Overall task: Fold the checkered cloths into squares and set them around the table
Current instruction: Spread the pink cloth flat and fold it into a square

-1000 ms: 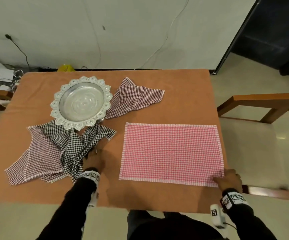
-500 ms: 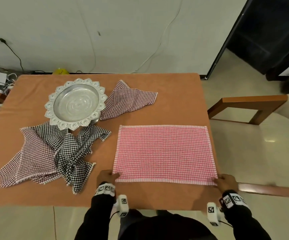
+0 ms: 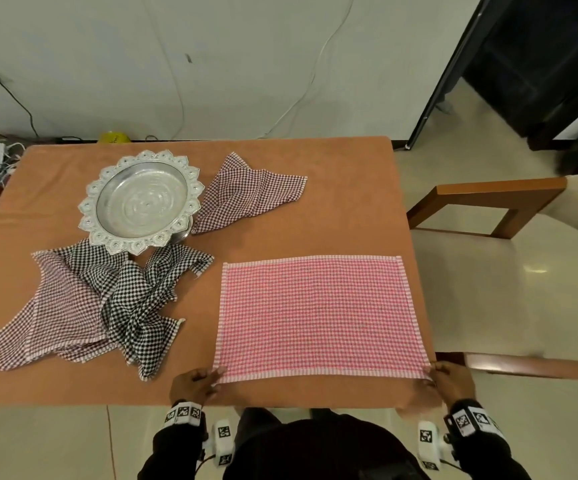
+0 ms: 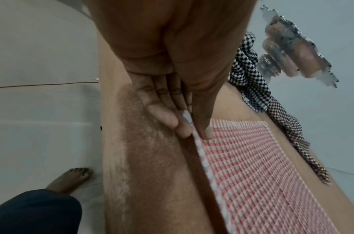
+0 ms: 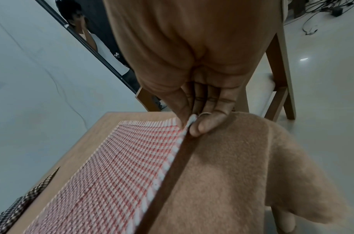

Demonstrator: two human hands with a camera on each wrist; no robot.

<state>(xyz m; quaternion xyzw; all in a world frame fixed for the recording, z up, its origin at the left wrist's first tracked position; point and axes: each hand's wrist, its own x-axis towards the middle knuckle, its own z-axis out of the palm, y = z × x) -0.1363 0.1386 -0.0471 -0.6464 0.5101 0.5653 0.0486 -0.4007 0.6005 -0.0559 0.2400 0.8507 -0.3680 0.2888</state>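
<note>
So far nothing is folded: we pinch both near corners of the flat pink checkered cloth (image 3: 318, 315) with left hand (image 3: 195, 382) and right hand (image 3: 448, 381); three crumpled dark checkered cloths (image 3: 107, 306) wait.

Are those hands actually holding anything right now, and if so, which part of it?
Yes. Both hold the pink-and-white checkered cloth by its two near corners: the left hand pinches the near-left corner, the right hand the near-right one.
</note>
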